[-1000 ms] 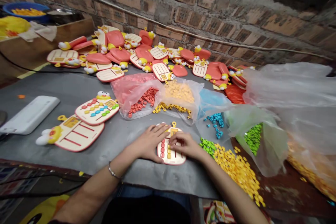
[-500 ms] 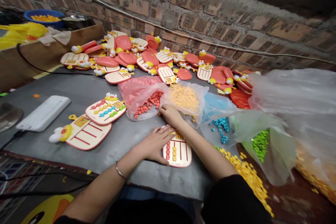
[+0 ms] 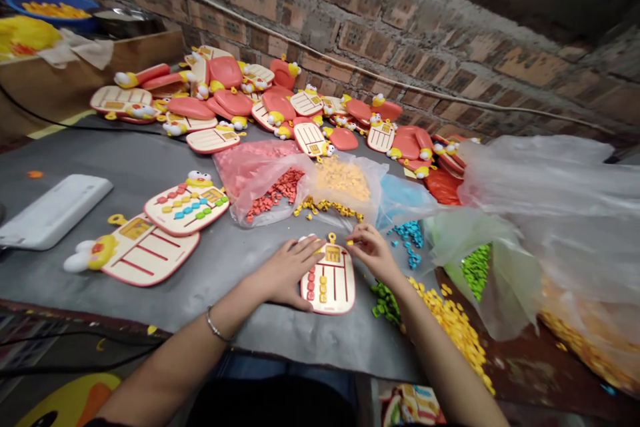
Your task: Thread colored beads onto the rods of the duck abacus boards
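Pressing on a cream toy board (image 3: pixel 327 288) with the spread left hand (image 3: pixel 285 273), the person pinches a small yellow piece (image 3: pixel 349 241) between the fingertips (image 3: pixel 360 235) of the right hand (image 3: pixel 374 255). The board lies on a grey table (image 3: pixel 210 293), with red pieces (image 3: pixel 311 283) and yellow pieces (image 3: pixel 323 288) in two columns. Just beyond stand open plastic bags (image 3: pixel 345 190) of colored pieces, then a heap of toy boards (image 3: pixel 280 107) against a brick wall (image 3: pixel 360 13). Print on the boards is too small to read.

Rough brick wall (image 3: pixel 380 13); grey table (image 3: pixel 125 310)
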Available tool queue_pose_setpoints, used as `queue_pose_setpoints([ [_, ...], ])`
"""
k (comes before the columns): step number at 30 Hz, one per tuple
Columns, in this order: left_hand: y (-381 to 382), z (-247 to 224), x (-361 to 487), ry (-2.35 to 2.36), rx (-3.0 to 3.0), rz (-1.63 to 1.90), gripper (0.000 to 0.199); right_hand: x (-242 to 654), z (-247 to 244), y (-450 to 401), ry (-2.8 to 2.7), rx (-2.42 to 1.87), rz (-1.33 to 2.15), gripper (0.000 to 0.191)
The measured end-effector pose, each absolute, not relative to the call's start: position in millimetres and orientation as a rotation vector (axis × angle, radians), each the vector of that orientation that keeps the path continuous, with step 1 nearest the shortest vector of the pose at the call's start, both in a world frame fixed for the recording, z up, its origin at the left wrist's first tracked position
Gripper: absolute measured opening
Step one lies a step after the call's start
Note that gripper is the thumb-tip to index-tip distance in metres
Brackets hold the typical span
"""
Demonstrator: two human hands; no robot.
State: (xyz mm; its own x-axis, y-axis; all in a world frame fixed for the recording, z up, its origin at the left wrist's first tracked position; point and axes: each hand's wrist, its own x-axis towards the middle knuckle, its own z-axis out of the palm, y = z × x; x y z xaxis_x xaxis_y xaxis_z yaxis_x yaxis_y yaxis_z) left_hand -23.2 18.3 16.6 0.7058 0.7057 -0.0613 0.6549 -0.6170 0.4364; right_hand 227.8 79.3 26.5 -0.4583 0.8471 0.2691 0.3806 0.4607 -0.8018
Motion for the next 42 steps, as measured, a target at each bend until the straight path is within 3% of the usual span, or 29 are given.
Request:
queue_pose_setpoints([
  [13, 20, 22, -21, 1.087, 2.486, 0.059, 0.103, 229, 0, 58, -2.421, -1.113, 0.316, 0.025],
  [22, 21, 21, -21, 1.089, 2.477, 0.023, 0.108, 237, 10, 53, -2.344, -0.999, 0.807, 0.015],
  [28, 21, 16, -24, 1.127, 2.49, 0.055, 0.104, 214, -4, 45, -2.113, -1.119, 0.788, 0.005],
  [34, 21, 14, -25, 1.132, 2.487, 0.052, 0.107, 193, -8, 45, -2.161, -0.973, 0.828, 0.016],
  [42, 22, 16, -22, 1.135, 2.501, 0.045, 0.11, 190, -7, 40, -2.065, -0.985, 1.023, 0.013],
])
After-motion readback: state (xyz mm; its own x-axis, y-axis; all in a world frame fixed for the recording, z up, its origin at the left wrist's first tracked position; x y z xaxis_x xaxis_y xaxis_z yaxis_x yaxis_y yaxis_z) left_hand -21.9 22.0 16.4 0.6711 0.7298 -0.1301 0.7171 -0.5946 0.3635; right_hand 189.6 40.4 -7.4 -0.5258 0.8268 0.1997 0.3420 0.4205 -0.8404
